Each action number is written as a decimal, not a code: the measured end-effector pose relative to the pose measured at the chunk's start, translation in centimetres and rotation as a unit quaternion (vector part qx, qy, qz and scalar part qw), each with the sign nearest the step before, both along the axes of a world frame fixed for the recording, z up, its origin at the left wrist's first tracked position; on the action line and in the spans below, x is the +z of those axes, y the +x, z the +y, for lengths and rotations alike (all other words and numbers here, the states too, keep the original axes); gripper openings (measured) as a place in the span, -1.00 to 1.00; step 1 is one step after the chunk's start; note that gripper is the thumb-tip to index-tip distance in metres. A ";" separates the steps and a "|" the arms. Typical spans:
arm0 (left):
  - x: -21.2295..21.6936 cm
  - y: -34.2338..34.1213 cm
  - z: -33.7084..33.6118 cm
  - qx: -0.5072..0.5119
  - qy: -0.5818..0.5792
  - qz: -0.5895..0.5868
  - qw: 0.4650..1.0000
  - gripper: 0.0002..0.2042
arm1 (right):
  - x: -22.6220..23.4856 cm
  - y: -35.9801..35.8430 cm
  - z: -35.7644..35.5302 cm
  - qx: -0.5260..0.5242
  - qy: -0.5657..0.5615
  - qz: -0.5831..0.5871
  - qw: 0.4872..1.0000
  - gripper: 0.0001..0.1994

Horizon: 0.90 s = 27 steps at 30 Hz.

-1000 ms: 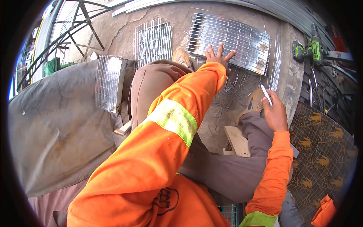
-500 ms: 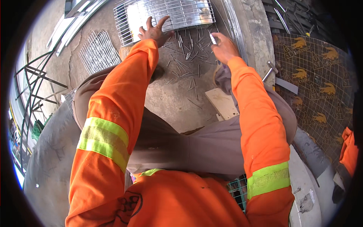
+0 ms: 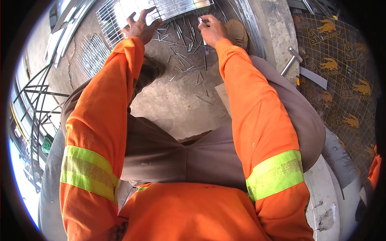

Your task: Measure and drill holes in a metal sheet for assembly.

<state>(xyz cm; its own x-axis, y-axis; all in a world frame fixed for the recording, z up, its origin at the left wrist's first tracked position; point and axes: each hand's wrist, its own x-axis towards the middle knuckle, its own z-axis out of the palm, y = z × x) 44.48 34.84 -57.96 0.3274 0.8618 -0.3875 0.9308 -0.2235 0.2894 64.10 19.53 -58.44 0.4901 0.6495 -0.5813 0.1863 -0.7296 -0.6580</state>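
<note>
My left hand point(image 3: 140, 27) is open, its fingers spread over the near edge of a wire mesh panel point(image 3: 105, 22) with a shiny metal sheet showing behind its bars. My right hand point(image 3: 211, 29) is closed on a slim white marker point(image 3: 200, 20), one end poking up past the fingers and the other below the palm. That hand hovers by the panel's near right corner. Beneath and between both hands, several short cut metal rods point(image 3: 183, 64) lie scattered on the concrete floor.
A smaller wire mesh piece point(image 3: 92, 54) lies at the left. On the right are a hammer point(image 3: 290, 60), a bundle of long thin rods point(image 3: 251, 30) and a dark printed board point(image 3: 337, 80). A black metal frame point(image 3: 38, 96) stands far left. My shoe point(image 3: 237, 34) is beside my right hand.
The view has shifted, and both hands sit further left in it. My right hand has come closer to the panel's edge, and the marker's lower end now shows below it.
</note>
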 end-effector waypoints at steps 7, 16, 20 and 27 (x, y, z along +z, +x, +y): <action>-0.9 -1.9 0.9 -0.096 0.088 -0.002 0.991 -0.42 | -1.6 0.3 1.3 0.036 0.047 -0.004 0.998 -0.64; -1.2 -1.8 1.3 -0.056 0.047 0.016 0.997 -0.45 | -3.7 0.8 1.4 0.040 0.133 -0.013 0.990 -0.63; -1.0 -1.8 1.0 -0.048 0.045 -0.001 0.998 -0.46 | -1.2 0.4 1.5 0.058 0.056 -0.026 0.996 -0.63; -0.3 -1.4 0.5 -0.090 0.075 -0.013 0.993 -0.47 | -0.6 0.5 1.6 0.040 0.065 -0.024 0.997 -0.62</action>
